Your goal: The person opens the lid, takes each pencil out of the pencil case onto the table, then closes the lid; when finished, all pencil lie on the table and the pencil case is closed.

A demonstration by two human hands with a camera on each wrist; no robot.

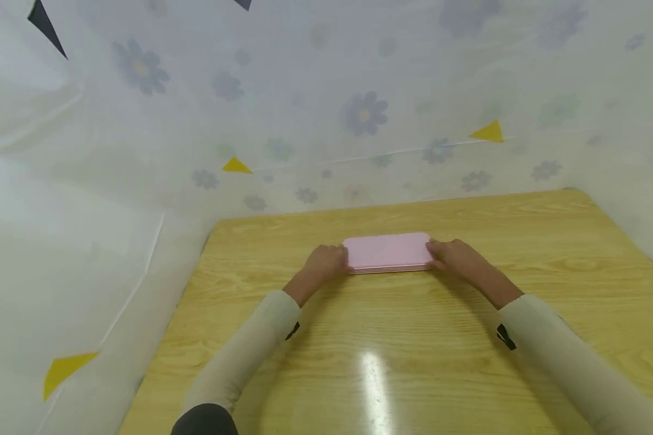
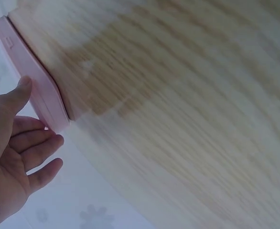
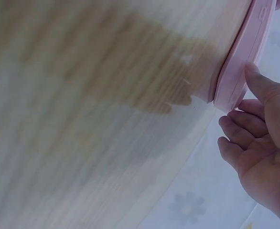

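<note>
A flat pink box (image 1: pixel 389 251) with rounded corners lies on the wooden table (image 1: pixel 413 362), a little beyond its middle. My left hand (image 1: pixel 326 263) holds its left end and my right hand (image 1: pixel 457 257) holds its right end. The left wrist view has the left thumb lying on the long side of the box (image 2: pixel 32 81), with the index finger reaching behind its corner. The other fingers of that left hand (image 2: pixel 16 138) hang loosely curled. In the right wrist view the right hand (image 3: pixel 259 129) mirrors this on the box (image 3: pixel 247 52). Both wrist views are blurred.
White sheeting printed with flowers (image 1: pixel 364 112) walls the table at the back and on both sides, close to its edges. Small yellow triangles (image 1: pixel 488 132) are stuck on it. Bare wood lies between the box and me, with a light glare (image 1: pixel 374 380).
</note>
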